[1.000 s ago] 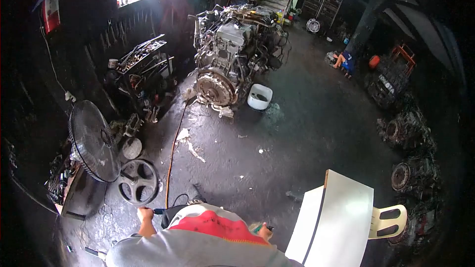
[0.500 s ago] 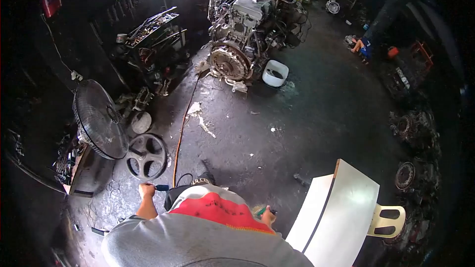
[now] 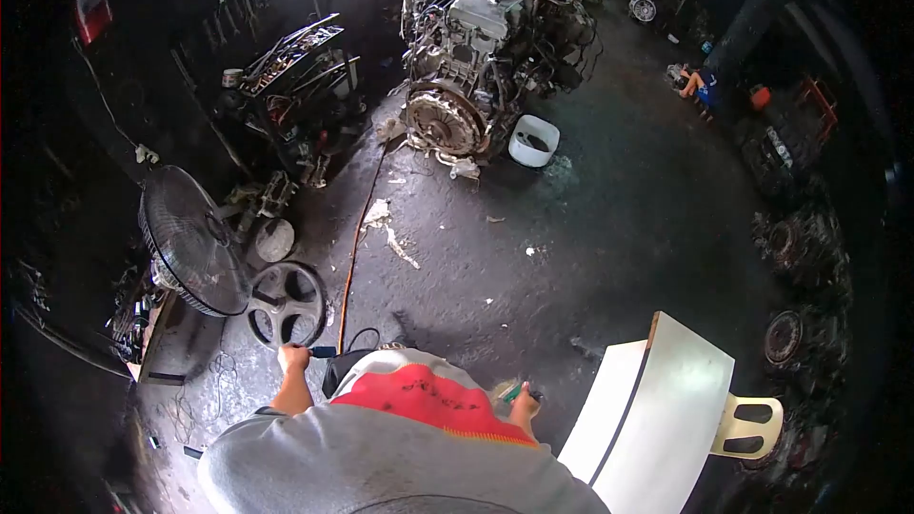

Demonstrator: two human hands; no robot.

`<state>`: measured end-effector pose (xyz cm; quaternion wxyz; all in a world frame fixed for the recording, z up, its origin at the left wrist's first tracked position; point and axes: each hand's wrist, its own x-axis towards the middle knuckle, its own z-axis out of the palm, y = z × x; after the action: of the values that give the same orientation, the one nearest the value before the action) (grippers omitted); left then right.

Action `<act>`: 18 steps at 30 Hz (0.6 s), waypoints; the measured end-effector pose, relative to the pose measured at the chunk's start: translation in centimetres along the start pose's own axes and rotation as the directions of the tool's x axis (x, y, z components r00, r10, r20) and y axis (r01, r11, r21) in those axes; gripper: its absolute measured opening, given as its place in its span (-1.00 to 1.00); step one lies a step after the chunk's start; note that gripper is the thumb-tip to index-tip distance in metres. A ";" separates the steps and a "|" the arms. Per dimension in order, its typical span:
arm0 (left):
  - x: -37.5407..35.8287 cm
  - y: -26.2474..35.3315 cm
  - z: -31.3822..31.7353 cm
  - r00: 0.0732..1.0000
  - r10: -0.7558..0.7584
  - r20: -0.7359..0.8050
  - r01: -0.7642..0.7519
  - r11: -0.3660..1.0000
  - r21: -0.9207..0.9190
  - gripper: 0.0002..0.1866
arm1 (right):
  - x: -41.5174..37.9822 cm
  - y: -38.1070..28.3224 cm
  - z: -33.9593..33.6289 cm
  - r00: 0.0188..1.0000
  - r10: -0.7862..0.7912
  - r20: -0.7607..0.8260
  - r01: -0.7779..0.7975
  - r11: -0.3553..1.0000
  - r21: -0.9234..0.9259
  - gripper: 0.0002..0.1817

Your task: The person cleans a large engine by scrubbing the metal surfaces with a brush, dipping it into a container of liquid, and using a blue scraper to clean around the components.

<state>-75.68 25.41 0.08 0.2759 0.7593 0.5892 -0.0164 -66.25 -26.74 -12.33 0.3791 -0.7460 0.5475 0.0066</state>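
My left hand (image 3: 293,356) is closed on a dark blue handle (image 3: 323,351) that points inward, close to a black item partly covered by my shirt. Out to the other side, my right hand (image 3: 524,405) grips a small green object (image 3: 514,391), with something dark near the fingertips; its kind is too small to make out. The grey shirt with a red patch (image 3: 419,405) covers the area between both hands. A curved white panel (image 3: 671,400) lies to the right of my right hand, apart from it.
An engine (image 3: 476,48) stands ahead, with a white tub (image 3: 534,142) beside it. On the left are a fan (image 3: 195,243), a grey four-spoked wheel base (image 3: 286,305) and a tool rack (image 3: 295,52). An orange cord (image 3: 354,247) crosses the floor. A cream plastic chair (image 3: 773,419) shows behind the panel.
The view has shifted slightly. My left hand appears a little farther right and higher, my right hand a bit higher. Both keep their hold.
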 end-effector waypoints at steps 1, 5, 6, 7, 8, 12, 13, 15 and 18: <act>0.3 0.2 0.1 1.000 0.029 -0.009 -0.029 1.000 0.002 -0.81 | 0.0 -0.2 0.0 1.000 -0.018 0.000 0.018 0.999 -0.030 -0.47; 0.5 1.9 -0.7 1.000 0.024 0.006 -0.023 0.999 -0.036 -0.81 | -0.6 -1.0 -0.8 0.998 -0.059 0.021 0.060 0.998 -0.012 -0.42; 0.4 2.1 -0.9 1.000 0.028 0.004 -0.028 0.998 -0.054 -0.80 | -0.7 -1.0 -1.1 0.998 -0.057 0.021 0.057 0.998 -0.010 -0.42; 0.4 2.2 -1.0 0.999 0.032 0.002 -0.032 0.997 -0.070 -0.80 | -0.9 -0.9 -1.4 0.999 -0.048 0.010 0.049 0.998 -0.039 -0.42; 0.3 2.2 -1.0 0.999 0.035 0.003 -0.034 0.997 -0.065 -0.80 | -0.9 -0.5 -1.5 0.999 -0.039 -0.001 0.039 0.997 -0.068 -0.42; 0.6 1.3 -0.1 0.998 0.051 0.025 -0.050 0.997 -0.052 -0.80 | -0.6 1.9 -1.5 0.999 -0.014 -0.047 0.013 1.000 -0.010 -0.43; 0.9 0.9 0.3 0.998 0.035 0.049 -0.032 0.997 -0.066 -0.80 | -0.3 2.8 -1.4 0.999 -0.012 -0.039 0.012 1.000 0.002 -0.44; -0.4 1.3 -0.2 0.997 0.054 0.047 -0.053 0.998 -0.033 -0.80 | 0.2 4.7 -1.2 1.000 -0.003 -0.030 0.004 1.000 0.009 -0.44; -1.4 0.9 -0.5 0.997 0.077 0.030 -0.077 0.997 0.020 -0.79 | -1.1 5.9 -1.7 1.000 0.005 -0.016 -0.005 1.000 0.007 -0.44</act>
<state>-75.45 24.31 1.37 0.2769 0.7840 0.5551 -0.0233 -72.26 -27.53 -13.97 0.3774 -0.7432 0.5524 -0.0005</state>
